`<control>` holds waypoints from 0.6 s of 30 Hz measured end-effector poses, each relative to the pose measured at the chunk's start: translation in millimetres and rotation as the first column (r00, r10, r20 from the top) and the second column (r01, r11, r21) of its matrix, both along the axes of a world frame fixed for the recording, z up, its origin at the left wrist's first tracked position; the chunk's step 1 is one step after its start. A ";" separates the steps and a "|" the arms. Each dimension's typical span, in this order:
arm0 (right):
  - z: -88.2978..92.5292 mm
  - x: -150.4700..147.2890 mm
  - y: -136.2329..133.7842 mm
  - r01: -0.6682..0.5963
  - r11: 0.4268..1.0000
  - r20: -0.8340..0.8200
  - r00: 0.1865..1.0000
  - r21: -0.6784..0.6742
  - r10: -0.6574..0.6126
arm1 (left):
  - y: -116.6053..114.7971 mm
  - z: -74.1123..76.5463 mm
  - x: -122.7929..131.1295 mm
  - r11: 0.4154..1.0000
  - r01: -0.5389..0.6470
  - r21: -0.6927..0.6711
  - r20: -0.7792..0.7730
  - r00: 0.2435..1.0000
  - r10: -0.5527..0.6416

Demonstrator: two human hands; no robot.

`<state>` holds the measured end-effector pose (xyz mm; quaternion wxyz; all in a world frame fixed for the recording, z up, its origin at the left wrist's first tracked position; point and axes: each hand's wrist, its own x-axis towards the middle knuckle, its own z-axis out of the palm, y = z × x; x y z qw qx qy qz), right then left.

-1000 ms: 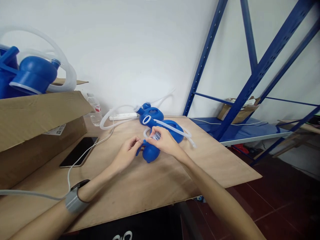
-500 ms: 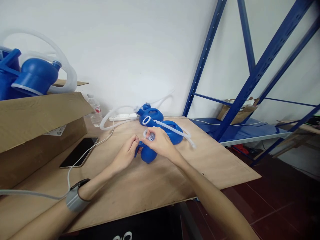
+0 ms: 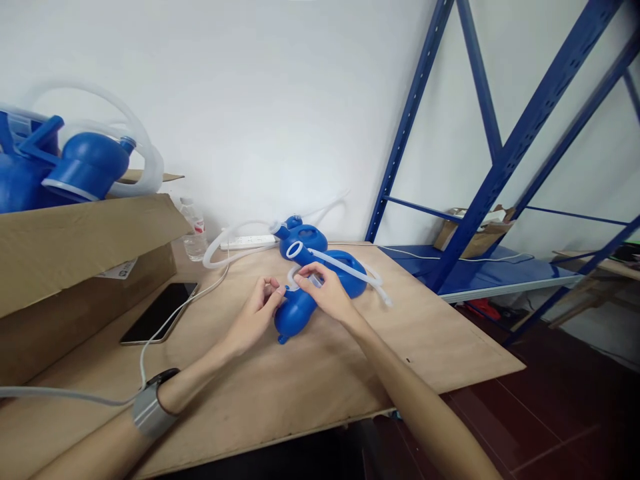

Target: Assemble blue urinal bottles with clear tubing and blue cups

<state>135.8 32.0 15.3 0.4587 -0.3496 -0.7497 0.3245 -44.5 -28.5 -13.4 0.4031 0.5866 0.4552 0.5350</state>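
Between my two hands, just above the wooden table, is a rounded blue plastic urinal cup with a small knob at its lower end. The left hand pinches the upper left edge of the cup with curled fingers. The right hand grips its upper right side, beside a pale translucent part partly hidden by the fingers. Right behind lies a blue urinal bottle with a white hose across it and an open white-rimmed neck. Another blue bottle with a hose rests farther back.
At left, a cardboard box holds blue urinal parts and hoses. A phone, white cable, water bottle and power strip are on the table. A blue metal rack stands right.
The blue cup has turned, so its knobbed end points down and left and more of its body shows. My left fingers have shifted along its edge; the view has tilted slightly upward.
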 end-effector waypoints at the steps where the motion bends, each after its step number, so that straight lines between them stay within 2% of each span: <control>1: -0.3 -1.5 0.5 0.027 0.999 -0.006 1.000 0.027 -0.027 | 0.2 -0.5 -1.1 1.000 -0.017 0.016 -0.024 1.000 0.018; 3: 2.0 -6.6 -1.5 0.003 0.998 0.030 1.000 0.060 -0.005 | 1.0 -0.9 -4.4 0.996 -0.046 0.070 -0.093 0.994 0.052; 5: 5.6 -13.3 -5.6 -0.090 0.996 0.052 0.995 0.025 0.089 | 1.8 -0.2 -9.0 0.987 -0.062 0.147 -0.167 0.982 0.086; 7: 7.7 -20.1 -9.0 -0.144 0.989 -0.001 0.990 -0.021 0.144 | 1.9 1.3 -14.2 0.973 -0.083 0.217 -0.221 0.966 0.132; 10: 6.4 -27.9 -9.8 -0.169 0.983 -0.112 0.981 -0.069 0.161 | 0.6 3.9 -20.8 0.946 -0.159 0.282 -0.251 0.940 0.233; 12: 4.2 -30.7 -8.1 -0.206 0.976 -0.116 0.973 -0.074 0.197 | -0.9 5.4 -23.8 0.931 -0.194 0.310 -0.256 0.926 0.278; 18: -0.4 -36.2 -1.7 -0.283 0.955 0.072 0.958 0.088 0.278 | -6.0 10.5 -27.2 0.880 -0.227 0.416 -0.245 0.904 0.349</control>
